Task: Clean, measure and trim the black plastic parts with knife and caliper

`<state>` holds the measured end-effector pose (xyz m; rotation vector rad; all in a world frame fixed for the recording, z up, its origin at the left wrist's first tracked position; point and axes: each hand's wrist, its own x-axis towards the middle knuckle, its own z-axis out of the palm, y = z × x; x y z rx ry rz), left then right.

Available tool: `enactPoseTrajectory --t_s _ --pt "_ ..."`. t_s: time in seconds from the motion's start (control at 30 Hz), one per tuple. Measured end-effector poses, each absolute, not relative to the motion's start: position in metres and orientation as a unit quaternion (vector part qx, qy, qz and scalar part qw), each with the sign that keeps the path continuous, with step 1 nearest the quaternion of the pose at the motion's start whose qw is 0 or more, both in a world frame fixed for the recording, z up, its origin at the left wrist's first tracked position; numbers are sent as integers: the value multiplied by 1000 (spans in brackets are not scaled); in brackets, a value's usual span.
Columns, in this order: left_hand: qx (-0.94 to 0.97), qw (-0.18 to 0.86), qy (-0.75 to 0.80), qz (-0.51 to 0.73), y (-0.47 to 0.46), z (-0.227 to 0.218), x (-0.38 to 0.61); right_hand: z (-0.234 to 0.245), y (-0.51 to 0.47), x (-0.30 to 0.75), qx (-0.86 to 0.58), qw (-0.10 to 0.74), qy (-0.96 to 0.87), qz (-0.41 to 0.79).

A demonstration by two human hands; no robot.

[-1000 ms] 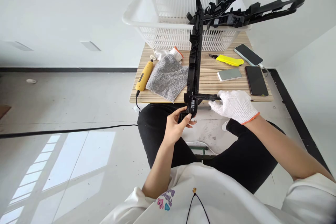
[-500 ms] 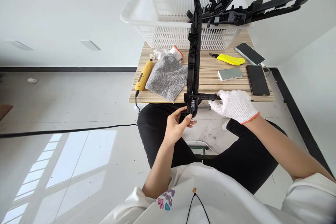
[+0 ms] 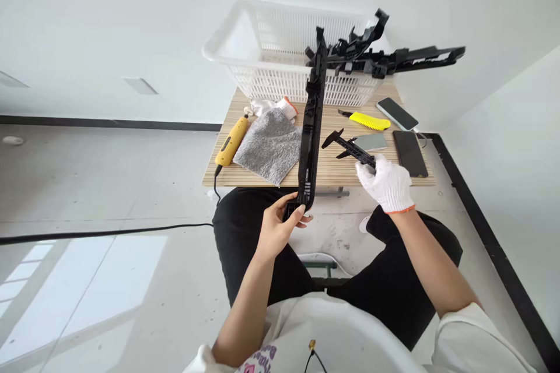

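My bare left hand [image 3: 282, 222] grips the near end of a long black plastic trim part [image 3: 313, 113]. The part stretches away from me over the table, its far end in front of the white basket. In a white knit glove with an orange cuff, my right hand [image 3: 385, 183] is closed around a black caliper [image 3: 350, 148]. The caliper's jaws point up and left, apart from the trim part. Just behind the caliper lies a small grey-green slab [image 3: 371, 141], partly covered by it.
A white plastic basket [image 3: 271, 78] with several black parts [image 3: 394, 62] stands at the back of the table [image 3: 329, 176]. Left are a yellow corded tool [image 3: 231, 141], a grey cloth [image 3: 271, 145] and a glove [image 3: 286, 108]. Right lie a yellow cutter [image 3: 370, 121] and two phones [image 3: 409, 153].
The caliper has come away from the trim part's near end, and my right hand has turned it so its jaws point up and left. My left hand still holds the part.
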<state>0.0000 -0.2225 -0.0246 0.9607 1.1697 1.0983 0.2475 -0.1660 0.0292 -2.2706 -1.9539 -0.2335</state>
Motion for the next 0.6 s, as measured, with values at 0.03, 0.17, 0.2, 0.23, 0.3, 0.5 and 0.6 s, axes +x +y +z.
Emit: enactPoseTrajectory --t_s 0.03,0.17,0.2,0.23,0.3,0.5,0.6 --pt "412 595 503 473 -222 -24 0 27 -163 247 -765 65 -637 -74" --pt "406 594 506 475 -223 -23 -1 25 -151 233 -766 44 -639 -46" --pt "407 594 506 475 -223 -23 -1 26 -149 230 -767 50 -639 -30" --pt "407 595 504 475 -223 -23 -2 28 -148 227 -770 62 -635 -12" --pt "406 600 498 476 -223 -24 -3 31 -148 224 -777 103 -621 22" --pt "388 633 473 474 -221 -31 -5 40 -144 228 -766 176 -617 52" --pt "376 657 452 472 -223 -39 -6 47 -134 228 -758 160 -632 17"
